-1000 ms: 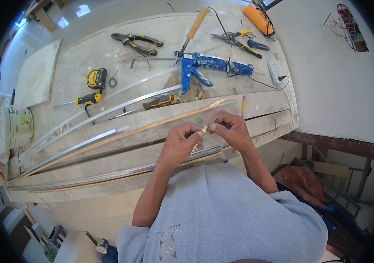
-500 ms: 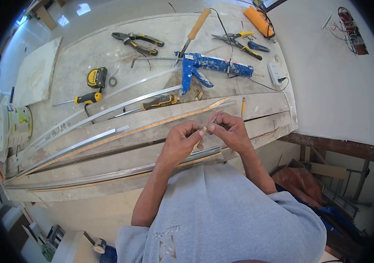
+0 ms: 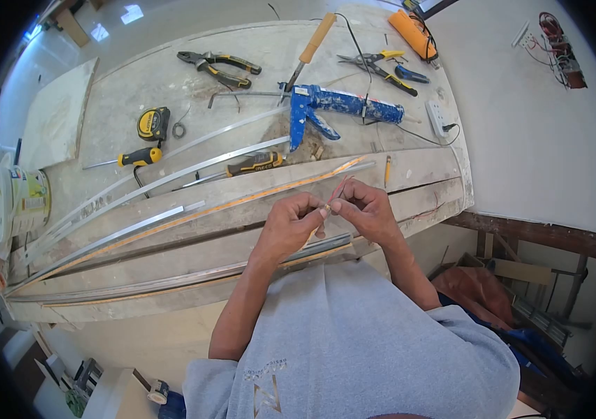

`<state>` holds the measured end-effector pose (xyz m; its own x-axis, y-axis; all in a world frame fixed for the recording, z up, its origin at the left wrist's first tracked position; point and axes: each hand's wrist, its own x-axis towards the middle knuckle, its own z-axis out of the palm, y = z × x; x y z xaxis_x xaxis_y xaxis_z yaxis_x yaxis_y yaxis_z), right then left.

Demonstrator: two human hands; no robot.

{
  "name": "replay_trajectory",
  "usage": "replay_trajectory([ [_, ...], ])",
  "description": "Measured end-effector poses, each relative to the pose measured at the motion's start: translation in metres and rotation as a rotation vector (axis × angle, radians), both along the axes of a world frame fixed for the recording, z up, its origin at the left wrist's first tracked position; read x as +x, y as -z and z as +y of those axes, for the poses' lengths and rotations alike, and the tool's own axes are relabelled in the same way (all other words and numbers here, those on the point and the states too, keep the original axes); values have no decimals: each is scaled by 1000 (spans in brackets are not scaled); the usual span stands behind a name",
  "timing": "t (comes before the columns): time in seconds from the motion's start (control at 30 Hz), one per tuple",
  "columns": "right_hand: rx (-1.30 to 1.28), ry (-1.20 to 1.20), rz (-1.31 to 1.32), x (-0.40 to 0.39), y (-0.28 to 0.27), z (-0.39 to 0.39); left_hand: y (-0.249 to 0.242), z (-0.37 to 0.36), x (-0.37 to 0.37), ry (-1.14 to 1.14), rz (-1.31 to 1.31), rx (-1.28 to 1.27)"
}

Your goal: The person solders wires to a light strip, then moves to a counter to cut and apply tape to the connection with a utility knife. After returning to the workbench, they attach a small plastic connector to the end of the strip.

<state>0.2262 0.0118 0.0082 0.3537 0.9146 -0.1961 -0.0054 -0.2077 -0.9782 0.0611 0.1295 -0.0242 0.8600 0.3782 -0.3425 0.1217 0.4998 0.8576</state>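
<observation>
My left hand [image 3: 289,222] is closed, thumb and forefinger pinching the end of a narrow yellowish LED strip [image 3: 327,207]. Most of that strip is hidden by the fingers. Right beside it, my right hand [image 3: 363,209] is also closed in a pinch on thin reddish wires [image 3: 342,187], whose loose ends stick up past the fingertips. The tips of both hands nearly meet above the workbench planks. Whether the wires touch the strip is too small to tell. Beyond the hands lies a long orange LED strip [image 3: 242,199] along a metal profile.
A blue caulking gun [image 3: 354,105] lies across the bench, with a wooden-handled soldering iron [image 3: 317,38] leaning on it. Around them are combination pliers [image 3: 221,68], snips [image 3: 378,70], a tape measure [image 3: 153,123], screwdrivers [image 3: 254,163], a pencil [image 3: 388,170] and a power strip [image 3: 437,117].
The fingertips have shifted very slightly around the strip end, and the wires now stand a little differently above my right hand. Tools on the bench have not moved.
</observation>
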Motion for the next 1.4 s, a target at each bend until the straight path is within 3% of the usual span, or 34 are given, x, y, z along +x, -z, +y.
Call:
replay_trajectory([
  [0.77,-46,-1,96,10,-3,2,8,0,1,-27,-10,-19],
  [1.13,-17,41,44,8,5,3,5,4,-6,71,62,110],
  [1.4,-34,45,-19,7,3,3,4,5,-5,66,55,42],
])
